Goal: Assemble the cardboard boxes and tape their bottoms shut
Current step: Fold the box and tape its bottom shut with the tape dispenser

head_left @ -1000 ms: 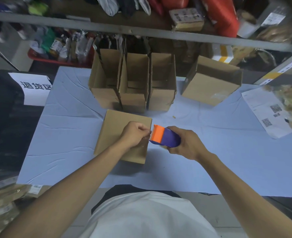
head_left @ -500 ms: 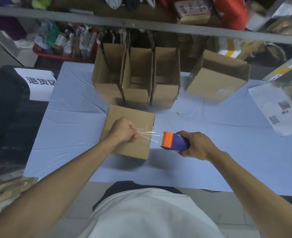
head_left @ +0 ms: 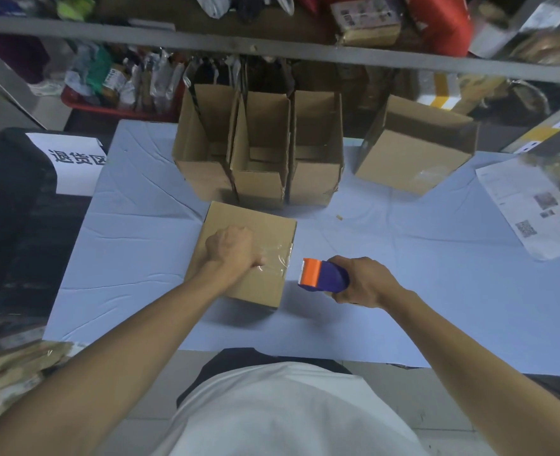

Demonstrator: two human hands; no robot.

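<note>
Pale blue cloth covers the table [head_left: 134, 258], with cluttered shelving [head_left: 272, 47] behind its far edge. Near the middle, close to the person, sits a box [head_left: 265, 225] with its closed side up, a strip of clear tape [head_left: 280, 255] glinting across the right part of that face. The left hand [head_left: 234, 246] rests on top of the box, fingers curled in a fist against the cardboard at the near end of the tape; whether it pinches the tape I cannot tell. The right hand [head_left: 366, 283] hovers just right of the box, apart from it, wrapped around a purple dispenser [head_left: 324, 274] whose orange head points at the box's right edge. Beyond the box, three open boxes [head_left: 262, 179] stand touching in a row, mouths up, the middle one just past the taped box. To their right, apart from them, another box [head_left: 410, 159] lies tipped toward the back. A printed sheet [head_left: 528, 205] lies at the right edge of the table, and a white sign [head_left: 71, 162] with black characters lies off the left side on a dark surface.
</note>
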